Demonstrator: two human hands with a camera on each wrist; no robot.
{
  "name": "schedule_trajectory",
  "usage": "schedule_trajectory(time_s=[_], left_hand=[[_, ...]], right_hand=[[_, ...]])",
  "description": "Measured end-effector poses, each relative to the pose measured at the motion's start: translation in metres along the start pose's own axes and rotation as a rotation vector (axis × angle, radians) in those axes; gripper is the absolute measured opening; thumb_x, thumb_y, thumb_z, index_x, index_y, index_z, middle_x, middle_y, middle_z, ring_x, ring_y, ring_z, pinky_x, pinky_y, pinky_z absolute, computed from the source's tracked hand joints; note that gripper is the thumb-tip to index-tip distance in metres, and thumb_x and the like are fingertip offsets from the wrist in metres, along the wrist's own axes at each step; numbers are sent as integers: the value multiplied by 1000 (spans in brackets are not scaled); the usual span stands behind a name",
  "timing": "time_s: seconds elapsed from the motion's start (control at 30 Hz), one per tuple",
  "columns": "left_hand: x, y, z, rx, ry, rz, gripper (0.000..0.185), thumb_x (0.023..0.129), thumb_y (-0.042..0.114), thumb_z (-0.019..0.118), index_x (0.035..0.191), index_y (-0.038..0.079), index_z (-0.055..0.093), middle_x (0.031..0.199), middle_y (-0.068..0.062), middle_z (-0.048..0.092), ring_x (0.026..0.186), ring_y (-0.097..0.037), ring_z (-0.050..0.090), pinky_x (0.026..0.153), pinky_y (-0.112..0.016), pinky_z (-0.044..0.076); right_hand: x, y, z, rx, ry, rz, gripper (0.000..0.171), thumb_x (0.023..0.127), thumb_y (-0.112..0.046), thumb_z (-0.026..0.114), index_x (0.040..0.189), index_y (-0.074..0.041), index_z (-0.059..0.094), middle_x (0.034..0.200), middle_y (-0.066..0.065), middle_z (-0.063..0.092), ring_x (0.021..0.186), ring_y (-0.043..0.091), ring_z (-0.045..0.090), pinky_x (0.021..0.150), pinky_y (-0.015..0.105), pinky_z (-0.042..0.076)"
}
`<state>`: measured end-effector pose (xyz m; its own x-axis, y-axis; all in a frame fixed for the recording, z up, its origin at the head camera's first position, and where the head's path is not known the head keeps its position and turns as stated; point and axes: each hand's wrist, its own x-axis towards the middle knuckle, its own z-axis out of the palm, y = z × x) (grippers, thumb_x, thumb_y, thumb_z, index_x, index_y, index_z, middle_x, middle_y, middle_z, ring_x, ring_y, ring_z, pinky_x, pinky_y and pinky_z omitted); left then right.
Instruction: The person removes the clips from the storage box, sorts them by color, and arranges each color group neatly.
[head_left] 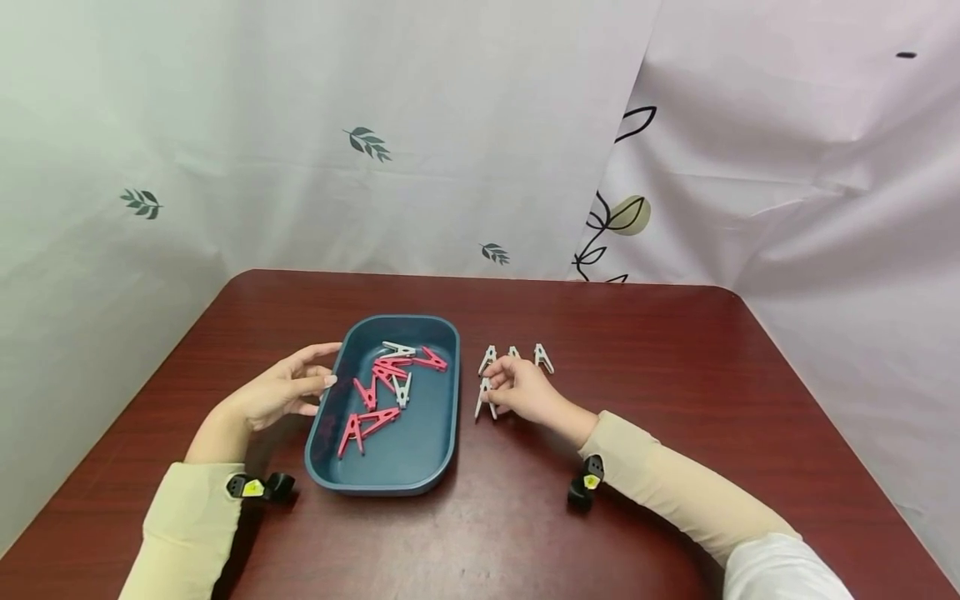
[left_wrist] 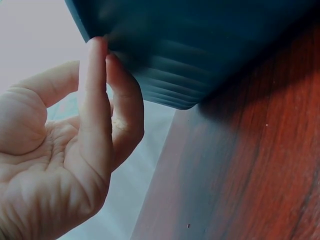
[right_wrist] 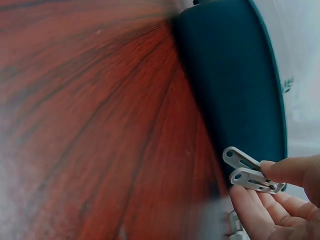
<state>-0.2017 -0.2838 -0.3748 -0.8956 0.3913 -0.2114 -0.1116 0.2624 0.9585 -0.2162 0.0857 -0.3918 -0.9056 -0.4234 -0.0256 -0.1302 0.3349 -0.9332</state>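
Pinching a white clothespin [head_left: 485, 398] between thumb and fingertips, the right hand [head_left: 522, 390] rests on the red-brown wooden table [head_left: 675, 375] just to the 3 o'clock side of the teal tray [head_left: 420, 475]. The right wrist view shows that clothespin [right_wrist: 250, 172] held by its jaw end, its two handle ends pointing away from the fingers [right_wrist: 282, 170], with the tray's outer wall [right_wrist: 235, 90] close behind it.

Three more white clothespins [head_left: 514, 357] stand in a short row on the table at 12 o'clock from the right hand, just beside its knuckles.

The left hand [head_left: 281, 392] sits at the tray's 9 o'clock side, fingers straight and relaxed, holding nothing. In the left wrist view its fingertips [left_wrist: 100, 50] touch the ribbed outer wall of the tray [left_wrist: 200, 45] near the rim.

Inside the tray lie several pink clothespins [head_left: 367, 421] scattered from the middle toward 12 o'clock, with two white clothespins among them [head_left: 402, 388].

Both forearms wear beige sleeves [head_left: 675, 487], each with a small black wrist device [head_left: 586, 486]. Pale curtains printed with leaves [head_left: 367, 143] hang behind the table.
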Motion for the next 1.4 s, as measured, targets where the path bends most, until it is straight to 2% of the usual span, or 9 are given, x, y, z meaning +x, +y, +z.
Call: schedule_trajectory(time_s=[0.2, 0.37, 0.63, 0.93, 1.07, 1.2, 1.4], left_hand=[[0, 0, 0, -3, 5, -6, 66, 97, 15, 54, 149, 5, 16, 105, -9, 61, 89, -17, 67, 73, -36, 58], [2, -2, 0, -9, 0, 10, 65, 97, 15, 54, 149, 4, 17, 104, -6, 62, 87, -17, 67, 73, -37, 58], [4, -7, 0, -15, 22, -2, 63, 97, 15, 55, 148, 7, 19, 103, -5, 63, 86, -15, 68, 74, -37, 58], [5, -4, 0, -20, -5, 25, 61, 97, 13, 53, 148, 6, 20, 102, -5, 64, 85, -16, 68, 73, -36, 58], [5, -2, 1, -20, -5, 17, 63, 97, 14, 53, 148, 5, 18, 102, -4, 63, 85, -16, 68, 73, -35, 58], [4, -2, 1, -18, -2, 9, 62, 97, 13, 53, 148, 5, 18, 102, -2, 64, 84, -15, 68, 72, -35, 58], [3, -5, 1, -28, 1, 20, 60, 98, 13, 52, 148, 7, 20, 101, -1, 64, 85, -15, 68, 73, -34, 58]], right_hand=[[3, 6, 1, 21, -29, 26, 23, 80, 7, 63, 102, 14, 57, 82, 13, 61, 64, 7, 59, 60, 32, 58], [8, 9, 0, -49, -15, 36, 25, 79, 5, 67, 102, 13, 59, 82, 15, 63, 62, 8, 60, 59, 30, 58], [9, 7, -1, -130, -18, 84, 28, 80, -1, 70, 103, 11, 63, 82, 14, 66, 59, 8, 61, 57, 26, 56], [9, 6, -3, -187, -6, 85, 24, 79, -4, 70, 99, 8, 64, 78, 10, 66, 55, 7, 59, 53, 23, 53], [6, 4, -5, -188, 3, 81, 23, 79, -3, 71, 98, 7, 64, 77, 10, 66, 55, 6, 57, 53, 23, 52], [6, 0, -6, -206, 1, 40, 25, 79, -4, 70, 100, 7, 64, 80, 11, 66, 59, 7, 58, 55, 21, 51], [8, -12, -7, -274, 25, -114, 25, 79, -6, 71, 100, 5, 65, 86, 13, 68, 72, 15, 64, 66, 21, 51]])
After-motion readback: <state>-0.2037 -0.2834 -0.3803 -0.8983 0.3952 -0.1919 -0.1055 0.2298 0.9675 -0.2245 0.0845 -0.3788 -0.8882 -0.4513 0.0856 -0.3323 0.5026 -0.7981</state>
